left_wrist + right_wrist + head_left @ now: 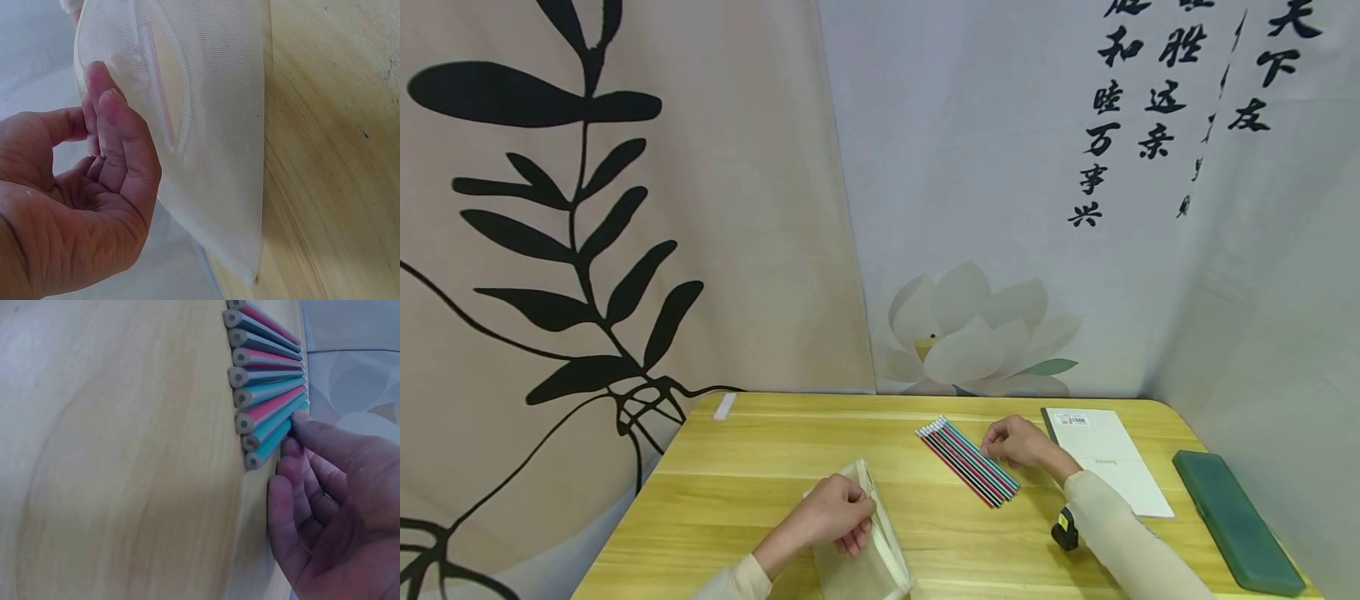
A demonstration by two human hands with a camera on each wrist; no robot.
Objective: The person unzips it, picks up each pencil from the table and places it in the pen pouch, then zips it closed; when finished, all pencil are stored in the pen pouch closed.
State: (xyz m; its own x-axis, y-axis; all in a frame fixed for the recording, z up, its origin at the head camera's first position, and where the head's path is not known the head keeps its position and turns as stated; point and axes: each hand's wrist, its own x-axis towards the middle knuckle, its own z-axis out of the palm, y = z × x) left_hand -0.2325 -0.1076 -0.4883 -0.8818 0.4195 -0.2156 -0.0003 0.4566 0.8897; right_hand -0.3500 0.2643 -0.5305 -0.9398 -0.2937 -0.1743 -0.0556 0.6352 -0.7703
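Note:
A pale mesh pouch (850, 567) stands at the table's near middle, its translucent side (219, 125) filling much of the left wrist view. My left hand (838, 512) grips the pouch by its upper edge, fingers curled; the exact contact is partly hidden. Farther right, several striped pencils (966, 458) in red, black and teal lie side by side in a slanted row. At the right end of that row, my right hand (1018, 442) pinches the outermost teal pencil (269, 447) between thumb and finger. The other pencils lie beside it, their unsharpened ends toward the right wrist camera.
A pale notebook (1108, 458) with a barcode label lies beyond my right forearm. To its right is a green case (1236, 521). A small black object with a yellow label (1064, 530) is by the right sleeve. A white strip (725, 407) lies at the back left.

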